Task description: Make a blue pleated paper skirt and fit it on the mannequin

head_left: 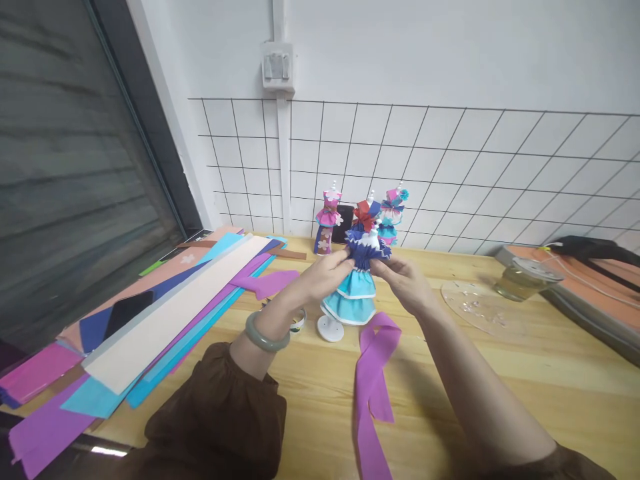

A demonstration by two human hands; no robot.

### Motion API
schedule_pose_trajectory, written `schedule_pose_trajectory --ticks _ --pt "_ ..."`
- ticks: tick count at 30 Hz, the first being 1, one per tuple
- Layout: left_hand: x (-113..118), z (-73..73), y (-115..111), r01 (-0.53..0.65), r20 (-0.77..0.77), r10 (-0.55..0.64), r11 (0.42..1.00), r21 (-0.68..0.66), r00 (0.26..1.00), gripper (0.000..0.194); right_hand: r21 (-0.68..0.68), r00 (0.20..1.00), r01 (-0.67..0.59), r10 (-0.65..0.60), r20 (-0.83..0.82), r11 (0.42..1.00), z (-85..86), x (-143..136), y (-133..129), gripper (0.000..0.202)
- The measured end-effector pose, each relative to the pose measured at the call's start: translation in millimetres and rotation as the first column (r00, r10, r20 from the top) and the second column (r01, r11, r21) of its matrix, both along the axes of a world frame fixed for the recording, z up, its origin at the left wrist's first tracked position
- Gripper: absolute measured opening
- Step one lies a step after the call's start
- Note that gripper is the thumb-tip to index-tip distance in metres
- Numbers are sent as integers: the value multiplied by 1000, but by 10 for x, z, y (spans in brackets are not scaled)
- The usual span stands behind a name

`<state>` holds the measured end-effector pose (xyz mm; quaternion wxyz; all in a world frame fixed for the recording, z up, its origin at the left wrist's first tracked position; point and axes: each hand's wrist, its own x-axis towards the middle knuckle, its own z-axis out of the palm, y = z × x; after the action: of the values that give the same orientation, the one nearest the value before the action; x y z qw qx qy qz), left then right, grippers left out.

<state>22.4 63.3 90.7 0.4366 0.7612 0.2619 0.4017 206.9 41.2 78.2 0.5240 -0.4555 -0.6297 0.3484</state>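
A miniature dress form wears a crepe-paper dress (356, 303) with a ruffled navy top (369, 257) and a tiered turquoise skirt edged in white. The form leans, and its round white base (331, 329) shows below the skirt at the left. My left hand (330, 272), with a green bangle on its wrist, pinches the navy waist from the left. From the right, my right hand (400, 277) grips the same waist; some fingertips of both hands are hidden behind the paper. A purple paper strip (373, 387) lies looped on the table just in front of the skirt.
Dressed forms stand behind: one pink (329, 217), one red-topped (366, 215), one pink-and-turquoise (391, 217). Layered paper strips (175, 313) and a phone (129, 313) lie left. A tape roll (299, 322) sits by my left wrist. Right are a clear plate (475, 308) and a glass cup (523, 280).
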Motion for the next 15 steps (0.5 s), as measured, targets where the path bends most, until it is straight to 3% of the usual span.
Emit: schedule_pose_trajectory --ticks 4,7,10,15 --pt "4 -7 69 42 125 -33 997 -66 992 32 -5 998 60 -60 25 998 23 12 -15 37" --pt "33 -22 88 46 194 -23 992 -114 981 37 -22 999 16 -15 31 1000 39 25 -34 37" --pt "39 -28 91 66 211 -34 987 -144 977 39 -20 998 -41 42 35 999 52 30 -49 36" --pt "40 -31 73 115 214 -78 980 -164 974 37 18 998 -13 12 57 1000 58 22 -61 31"
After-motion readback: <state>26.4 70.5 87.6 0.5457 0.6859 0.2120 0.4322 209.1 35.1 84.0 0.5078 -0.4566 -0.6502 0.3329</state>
